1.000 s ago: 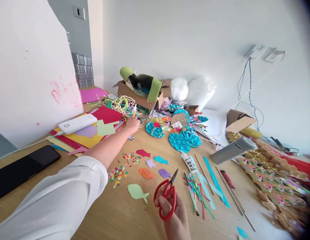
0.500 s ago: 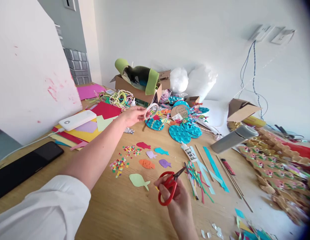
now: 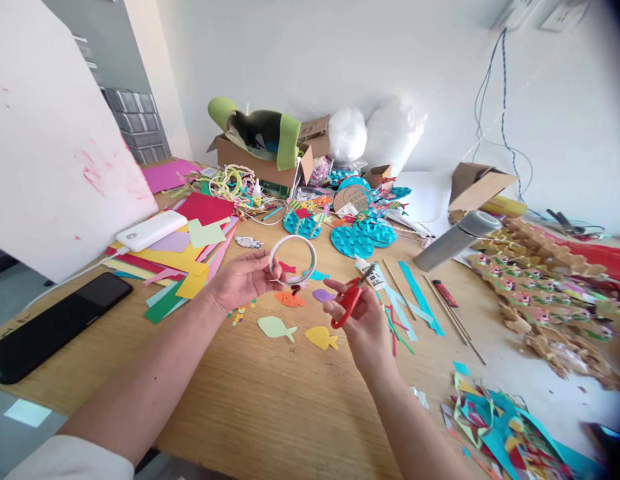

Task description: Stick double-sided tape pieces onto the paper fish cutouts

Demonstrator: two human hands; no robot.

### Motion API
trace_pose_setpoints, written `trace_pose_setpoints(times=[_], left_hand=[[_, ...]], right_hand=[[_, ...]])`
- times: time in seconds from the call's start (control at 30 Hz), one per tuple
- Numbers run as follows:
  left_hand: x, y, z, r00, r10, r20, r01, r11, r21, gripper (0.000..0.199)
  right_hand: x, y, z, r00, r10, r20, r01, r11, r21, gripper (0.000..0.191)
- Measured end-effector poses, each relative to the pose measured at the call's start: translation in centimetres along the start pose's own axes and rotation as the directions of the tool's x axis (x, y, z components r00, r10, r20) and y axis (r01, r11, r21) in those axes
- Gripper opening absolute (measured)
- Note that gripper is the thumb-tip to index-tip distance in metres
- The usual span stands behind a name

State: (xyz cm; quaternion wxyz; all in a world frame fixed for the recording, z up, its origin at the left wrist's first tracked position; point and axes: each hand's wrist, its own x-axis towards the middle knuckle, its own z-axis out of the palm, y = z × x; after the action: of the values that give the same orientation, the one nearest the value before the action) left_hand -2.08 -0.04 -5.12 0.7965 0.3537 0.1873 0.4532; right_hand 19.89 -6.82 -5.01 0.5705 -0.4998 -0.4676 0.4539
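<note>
My left hand [image 3: 247,277] grips the edge of a white tape roll [image 3: 311,268], raised over the middle of the table. Just to its right, my right hand [image 3: 357,313] holds red-handled scissors [image 3: 347,303], their dark blades pointing up and to the right, away from the roll. Paper fish lie below and behind the hands: a pale green fish [image 3: 275,328], a yellow fish [image 3: 321,337], an orange fish [image 3: 289,299] and a purple fish [image 3: 321,295]. A white glue bottle [image 3: 371,275] lies behind the scissors' blades.
Coloured paper [image 3: 205,208] and a black phone [image 3: 60,323] lie left. At the right are wooden sticks [image 3: 453,313], a grey bottle [image 3: 457,240] and paper scraps [image 3: 510,427]. A cardboard box [image 3: 260,163] stands at the back.
My left hand has brought the tape roll back toward me. The scissors have risen and moved slightly right with my right hand, uncovering the yellow fish. The view has shifted downward.
</note>
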Motion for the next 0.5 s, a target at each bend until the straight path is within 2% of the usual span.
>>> trace_pose_setpoints(times=[0.2, 0.27, 0.3, 0.37, 0.43, 0.47, 0.5], left_hand=[[-0.3, 0.9, 0.0, 0.999, 0.039, -0.003, -0.039, 0.998, -0.047, 0.006], [-0.6, 1.6, -0.1, 0.994, 0.09, -0.062, -0.094, 0.993, -0.072, 0.008], [-0.8, 2.1, -0.2, 0.983, 0.137, -0.124, -0.149, 0.984, -0.094, 0.009], [-1.4, 3.2, -0.7, 0.918, 0.263, -0.297, -0.313, 0.94, -0.134, 0.013], [-2.1, 4.1, -1.3, 0.815, 0.36, -0.453, -0.467, 0.872, -0.148, 0.016], [-2.4, 4.4, -1.6, 0.779, 0.378, -0.501, -0.508, 0.849, -0.148, 0.017], [-2.6, 4.5, -1.8, 0.76, 0.376, -0.53, -0.52, 0.841, -0.149, 0.018]], right_hand=[[2.9, 1.0, 4.5, 0.976, 0.059, 0.211, -0.075, 0.995, 0.068, 0.048], [3.6, 0.9, 6.0, 0.962, 0.057, 0.266, -0.076, 0.995, 0.058, 0.044], [4.1, 0.8, 6.7, 0.959, 0.043, 0.281, -0.06, 0.997, 0.052, 0.043], [5.5, 0.2, 8.1, 0.965, -0.035, 0.26, 0.025, 0.999, 0.041, 0.04], [8.0, -0.7, 9.6, 0.969, -0.184, 0.167, 0.183, 0.983, 0.022, 0.035], [9.7, -1.1, 10.5, 0.958, -0.268, 0.104, 0.271, 0.963, -0.01, 0.032], [11.6, -1.4, 11.5, 0.94, -0.337, 0.046, 0.34, 0.938, -0.063, 0.028]])
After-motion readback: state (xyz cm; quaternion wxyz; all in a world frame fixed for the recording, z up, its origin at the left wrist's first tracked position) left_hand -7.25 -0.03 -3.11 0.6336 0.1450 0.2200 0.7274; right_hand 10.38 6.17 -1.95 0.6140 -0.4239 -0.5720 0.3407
